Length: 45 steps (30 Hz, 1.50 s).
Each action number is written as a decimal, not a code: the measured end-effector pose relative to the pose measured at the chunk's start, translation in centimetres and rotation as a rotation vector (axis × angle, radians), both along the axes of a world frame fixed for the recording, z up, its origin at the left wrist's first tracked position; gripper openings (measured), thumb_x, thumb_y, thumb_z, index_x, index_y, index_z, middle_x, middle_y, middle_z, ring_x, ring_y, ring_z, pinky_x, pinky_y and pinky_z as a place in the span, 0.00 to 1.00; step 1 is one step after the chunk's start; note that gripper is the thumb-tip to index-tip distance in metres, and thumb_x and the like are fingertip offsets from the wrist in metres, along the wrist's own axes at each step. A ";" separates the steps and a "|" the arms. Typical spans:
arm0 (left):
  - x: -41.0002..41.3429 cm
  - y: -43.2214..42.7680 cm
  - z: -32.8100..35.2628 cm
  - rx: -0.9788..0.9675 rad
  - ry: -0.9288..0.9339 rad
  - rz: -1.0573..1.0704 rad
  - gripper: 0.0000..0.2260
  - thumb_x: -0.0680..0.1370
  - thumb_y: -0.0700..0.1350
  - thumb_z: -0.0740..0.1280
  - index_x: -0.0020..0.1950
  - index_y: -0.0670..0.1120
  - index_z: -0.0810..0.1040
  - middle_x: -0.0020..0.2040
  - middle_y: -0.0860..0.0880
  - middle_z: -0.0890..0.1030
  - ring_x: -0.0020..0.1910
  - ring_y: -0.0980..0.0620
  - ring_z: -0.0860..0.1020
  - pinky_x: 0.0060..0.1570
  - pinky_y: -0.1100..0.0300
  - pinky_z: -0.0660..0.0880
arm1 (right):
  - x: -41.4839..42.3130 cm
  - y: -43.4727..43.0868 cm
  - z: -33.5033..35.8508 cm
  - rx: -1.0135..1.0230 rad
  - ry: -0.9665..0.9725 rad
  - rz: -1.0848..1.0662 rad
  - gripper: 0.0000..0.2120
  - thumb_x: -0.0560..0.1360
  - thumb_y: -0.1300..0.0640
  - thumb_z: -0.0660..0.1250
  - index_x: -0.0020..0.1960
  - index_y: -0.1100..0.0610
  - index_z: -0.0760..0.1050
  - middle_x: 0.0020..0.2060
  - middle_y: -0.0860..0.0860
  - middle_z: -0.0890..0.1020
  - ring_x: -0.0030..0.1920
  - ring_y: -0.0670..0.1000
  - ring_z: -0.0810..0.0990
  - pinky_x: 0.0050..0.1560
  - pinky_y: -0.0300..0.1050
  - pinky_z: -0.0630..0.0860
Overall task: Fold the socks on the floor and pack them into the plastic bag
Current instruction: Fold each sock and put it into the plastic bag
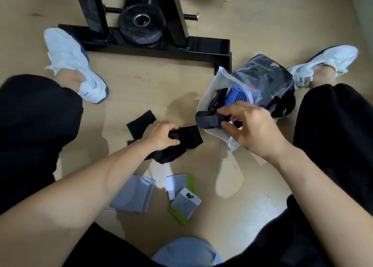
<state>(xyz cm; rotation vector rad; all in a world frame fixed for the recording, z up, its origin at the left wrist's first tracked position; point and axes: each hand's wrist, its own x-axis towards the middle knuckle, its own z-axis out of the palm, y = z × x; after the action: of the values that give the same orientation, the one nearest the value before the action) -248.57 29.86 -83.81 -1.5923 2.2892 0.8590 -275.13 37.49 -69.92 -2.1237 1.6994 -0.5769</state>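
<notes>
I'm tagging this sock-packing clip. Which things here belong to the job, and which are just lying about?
Job: plastic bag, folded black sock in the right hand, black socks under the left hand, grey socks, green-and-white socks.
Lying about: weight plate, black frame, white shoes on the feet.

Black socks (187,139), grey sock (134,194), green-and-white dotted socks (182,196), translucent white plastic bag (222,79), tan floor (141,79)

The left hand (161,135) covers the middle of the black socks (191,140). Blurred fingertips (227,124) of the right hand (252,129) hide one end of the folded sock (207,119). Print on the bag (209,89) is too smeared to read. The rack (157,43) runs off the top edge.
</notes>
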 end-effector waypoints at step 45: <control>4.8 -4.0 15.9 0.126 1.039 1.251 0.10 0.80 0.42 0.71 0.58 0.48 0.73 0.51 0.46 0.82 0.49 0.51 0.85 0.45 0.63 0.81 | 2.8 1.4 -5.6 0.660 -0.727 -0.120 0.06 0.72 0.66 0.75 0.46 0.66 0.80 0.43 0.62 0.84 0.42 0.51 0.81 0.51 0.52 0.78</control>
<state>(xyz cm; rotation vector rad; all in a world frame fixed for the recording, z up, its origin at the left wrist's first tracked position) -243.75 25.89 -67.95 -2.9308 1.1767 2.4604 -272.37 38.92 -75.51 -1.1588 1.3351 -0.6078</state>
